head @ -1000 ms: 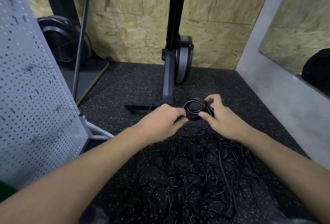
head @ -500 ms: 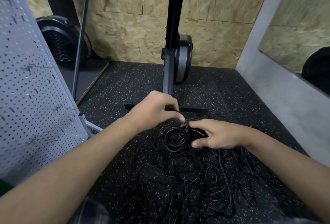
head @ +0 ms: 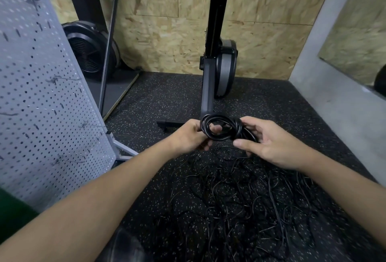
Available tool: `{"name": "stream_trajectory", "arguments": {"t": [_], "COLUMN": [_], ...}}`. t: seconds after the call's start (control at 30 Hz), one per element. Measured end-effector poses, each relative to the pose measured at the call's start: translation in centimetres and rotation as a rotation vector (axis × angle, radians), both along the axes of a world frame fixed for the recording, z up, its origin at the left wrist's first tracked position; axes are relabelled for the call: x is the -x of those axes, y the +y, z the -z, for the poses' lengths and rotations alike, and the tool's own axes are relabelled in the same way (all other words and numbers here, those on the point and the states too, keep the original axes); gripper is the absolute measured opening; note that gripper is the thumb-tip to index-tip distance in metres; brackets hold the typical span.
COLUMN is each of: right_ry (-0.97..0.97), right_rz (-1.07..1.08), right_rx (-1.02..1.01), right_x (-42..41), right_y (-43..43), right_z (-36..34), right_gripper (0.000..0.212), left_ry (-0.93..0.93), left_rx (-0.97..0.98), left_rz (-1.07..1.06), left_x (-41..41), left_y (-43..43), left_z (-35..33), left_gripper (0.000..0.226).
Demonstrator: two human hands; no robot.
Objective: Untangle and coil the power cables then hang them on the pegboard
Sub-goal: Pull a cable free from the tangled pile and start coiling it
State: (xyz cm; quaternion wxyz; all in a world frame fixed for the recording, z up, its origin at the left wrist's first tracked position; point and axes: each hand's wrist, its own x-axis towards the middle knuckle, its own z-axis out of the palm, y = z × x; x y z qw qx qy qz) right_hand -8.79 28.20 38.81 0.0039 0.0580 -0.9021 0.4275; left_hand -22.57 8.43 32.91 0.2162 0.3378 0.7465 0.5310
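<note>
A small black coil of cable (head: 223, 128) is held between both hands above the speckled floor. My left hand (head: 190, 138) grips the coil's left side, with fingers through its loop. My right hand (head: 269, 142) cups the coil's right side, thumb underneath. Loose cable runs from the coil down into a big tangle of black cables (head: 250, 203) spread on the floor below my hands. A grey pegboard (head: 41, 99) with several wire hooks stands tilted at the left.
A black upright machine post with a grey wheel housing (head: 219, 69) stands just behind my hands, its foot bar on the floor. A black fan (head: 89, 53) sits back left. OSB wall behind, grey concrete wall (head: 334, 99) at right.
The coil dropped low toward the tangle half a second ago; now both hands have lifted it again and hold it higher, with my left fingers through the loop.
</note>
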Motion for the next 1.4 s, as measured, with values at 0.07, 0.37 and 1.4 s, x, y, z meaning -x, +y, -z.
{"name": "stream_trajectory", "arguments": {"t": [0.07, 0.37, 1.4], "right_ry": [0.028, -0.231, 0.053], "right_rz": [0.087, 0.395, 0.206], "right_rx": [-0.071, -0.545, -0.217], "right_x": [0.4, 1.1, 0.3], "right_y": [0.0, -0.9, 0.6], "right_z": [0.6, 1.5, 2.3], "right_gripper": [0.028, 0.033, 0.049], "left_ry": [0.045, 0.266, 0.072], "left_rx": [0.055, 0.381, 0.012], "left_rz": [-0.007, 0.02, 0.027], "left_x": [-0.2, -4.2, -3.9], "left_y": [0.7, 2.7, 1.1], "left_z": [0.6, 1.0, -4.4], "left_gripper": [0.043, 0.034, 0.023]}}
